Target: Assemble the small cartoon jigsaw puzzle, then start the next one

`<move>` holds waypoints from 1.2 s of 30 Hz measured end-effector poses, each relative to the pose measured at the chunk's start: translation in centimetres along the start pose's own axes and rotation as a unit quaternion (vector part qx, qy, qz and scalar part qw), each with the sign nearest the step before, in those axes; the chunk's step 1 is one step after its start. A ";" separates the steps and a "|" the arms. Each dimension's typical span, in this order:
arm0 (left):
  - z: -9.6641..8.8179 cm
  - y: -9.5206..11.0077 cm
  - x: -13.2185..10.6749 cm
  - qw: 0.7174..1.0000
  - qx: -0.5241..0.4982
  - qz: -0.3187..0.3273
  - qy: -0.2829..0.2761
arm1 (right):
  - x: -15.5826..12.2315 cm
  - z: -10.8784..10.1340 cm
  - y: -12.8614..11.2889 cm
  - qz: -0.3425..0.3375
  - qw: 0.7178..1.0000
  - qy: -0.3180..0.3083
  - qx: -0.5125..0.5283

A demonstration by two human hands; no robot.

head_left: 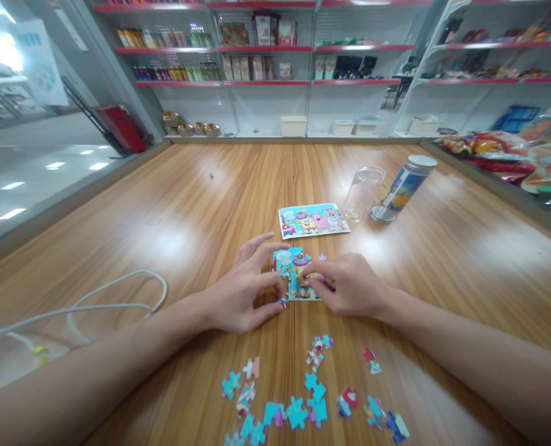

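Note:
A partly joined jigsaw puzzle [291,266] with cartoon figures lies flat on the wooden table. At its left edge rests my left hand [250,285], fingers spread and curved around the side, the thumb near the lower left corner. My right hand [350,284] is over the puzzle's right part, thumb and forefinger pinched at a puzzle piece that they mostly hide. Just behind lies the printed reference picture [315,221] with the same characters. Loose puzzle pieces [297,412], several of them light blue, are scattered on the near side of the table.
A clear plastic jar [363,192] and a blue canister with a metal lid [408,183] stand at the back right. White cable [117,305] loops on the left. Snack bags [489,148] lie beyond the table's right edge. Stocked shelves [266,83] line the far side.

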State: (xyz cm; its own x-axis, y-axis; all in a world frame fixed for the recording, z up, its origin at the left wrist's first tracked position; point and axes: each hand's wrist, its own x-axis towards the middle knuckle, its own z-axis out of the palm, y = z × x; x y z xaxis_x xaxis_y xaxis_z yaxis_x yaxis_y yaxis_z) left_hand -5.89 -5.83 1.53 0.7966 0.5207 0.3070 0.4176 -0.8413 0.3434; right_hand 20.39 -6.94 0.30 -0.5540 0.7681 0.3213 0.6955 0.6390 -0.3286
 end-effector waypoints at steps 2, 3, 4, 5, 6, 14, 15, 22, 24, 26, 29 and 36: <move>0.0 -0.3 0.0 1.000 -0.005 0.004 0.007 | -0.1 0.0 0.0 0.002 1.000 0.000 -0.004; 0.0 -0.5 0.1 1.000 -0.006 0.005 0.008 | -0.1 0.0 0.0 0.003 1.000 -0.001 -0.007; 0.0 -0.6 0.1 1.000 -0.005 0.006 0.008 | -0.1 0.0 0.0 0.003 1.000 -0.002 -0.008; 0.0 -0.7 0.2 1.000 -0.003 0.004 0.009 | -0.1 0.0 0.1 0.004 1.000 -0.004 -0.010; 0.0 -0.9 0.2 1.000 0.001 0.002 0.012 | -0.1 0.1 0.1 0.003 1.000 -0.005 -0.010; 0.1 -1.3 0.1 0.999 -0.005 -0.026 0.037 | 0.0 0.2 0.0 0.010 0.999 -0.020 -0.023; 0.2 -1.3 0.1 0.999 -0.010 -0.027 0.038 | 0.0 0.2 0.0 0.011 0.999 -0.021 -0.025; 0.3 -1.5 0.1 0.999 -0.026 -0.026 0.034 | 0.1 0.1 -0.1 0.018 0.999 -0.033 -0.021; 0.4 -1.5 0.1 0.999 -0.024 -0.026 0.039 | 0.1 0.1 -0.1 0.017 0.999 -0.034 -0.021; 0.4 -1.5 0.1 0.998 -0.019 -0.029 0.048 | 0.1 0.1 -0.1 0.012 0.999 -0.031 -0.024; 0.5 -1.5 0.1 0.998 -0.013 -0.034 0.058 | 0.1 0.1 -0.1 0.008 0.999 -0.027 -0.026; 0.8 -1.8 0.2 0.997 -0.026 -0.032 0.060 | 0.1 0.0 -0.2 0.013 0.999 -0.023 -0.021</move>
State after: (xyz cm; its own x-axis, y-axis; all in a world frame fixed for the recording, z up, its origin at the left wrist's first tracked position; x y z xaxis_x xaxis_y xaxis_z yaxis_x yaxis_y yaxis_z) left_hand -6.15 -4.32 0.26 0.7096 0.5900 0.3853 0.4407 -0.7982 0.4107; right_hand 20.21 -6.97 0.35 -0.5557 0.7861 0.2708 0.7278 0.6174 -0.2985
